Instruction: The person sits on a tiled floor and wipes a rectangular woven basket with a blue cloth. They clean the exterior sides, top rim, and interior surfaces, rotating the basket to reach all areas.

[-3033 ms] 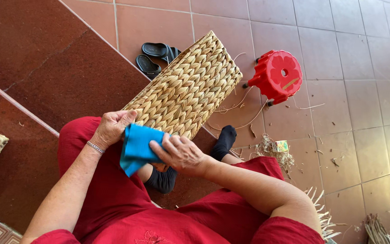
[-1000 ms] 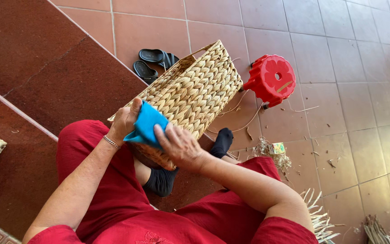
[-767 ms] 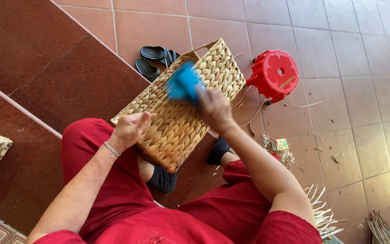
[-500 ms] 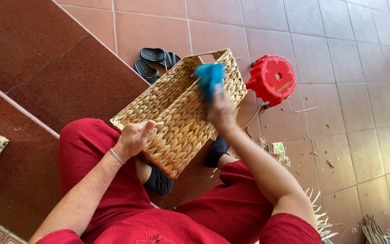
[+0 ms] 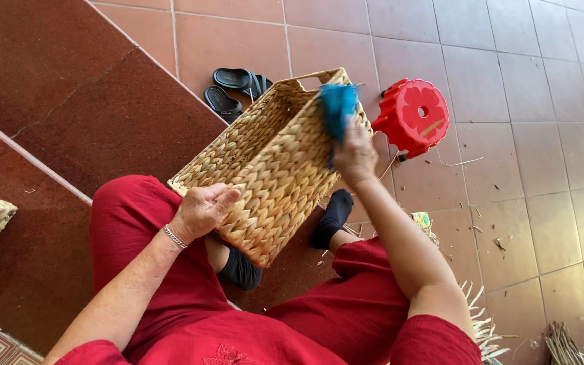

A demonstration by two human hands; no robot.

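Rectangular woven straw-coloured basket (image 5: 272, 162) propped on the lap, tilted, long axis running from the near corner by the knees up and away toward the far rim with the handle slot. Left hand (image 5: 201, 213) at the near left rim, fingers curled loosely over the edge, steadying it. Right hand (image 5: 354, 154) way up at the far end, fingers closed round a bright blue cloth (image 5: 338, 108), pressed against the far corner of the weave. So right hand at the far end, left at the near end, whole length of basket between them.

Little yellow-green printed packet (image 5: 422, 220) on the tiles just right of the black-socked foot (image 5: 334, 215), too small to make out. Red round plastic stool (image 5: 414, 116) tipped over just beyond the basket. Pair of black sandals (image 5: 234, 91) beside the step.
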